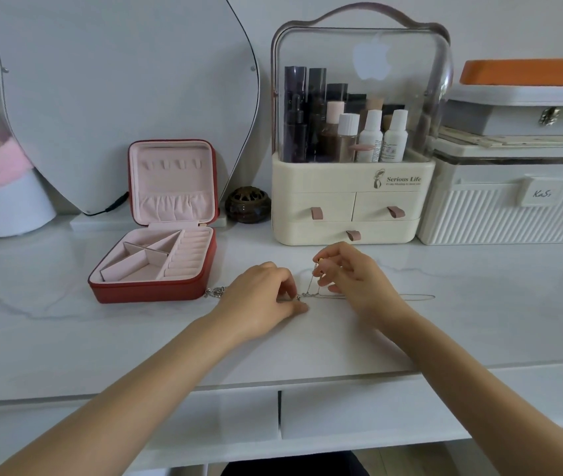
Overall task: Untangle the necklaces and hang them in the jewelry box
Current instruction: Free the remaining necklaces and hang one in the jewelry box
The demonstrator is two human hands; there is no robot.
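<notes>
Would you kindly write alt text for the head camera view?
Two bare hands work a thin silver necklace on a white table: the left hand pinches it at the tabletop, the right hand lifts one end. An open red jewelry box sits to the left, with nothing hanging in its lid.

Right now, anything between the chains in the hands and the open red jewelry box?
Nothing visible blocks the way. The chains are pinched by the left hand and right hand; the jewelry box sits open to their left. Only a loose chain end lies on the tabletop beside the box's front corner.
</notes>
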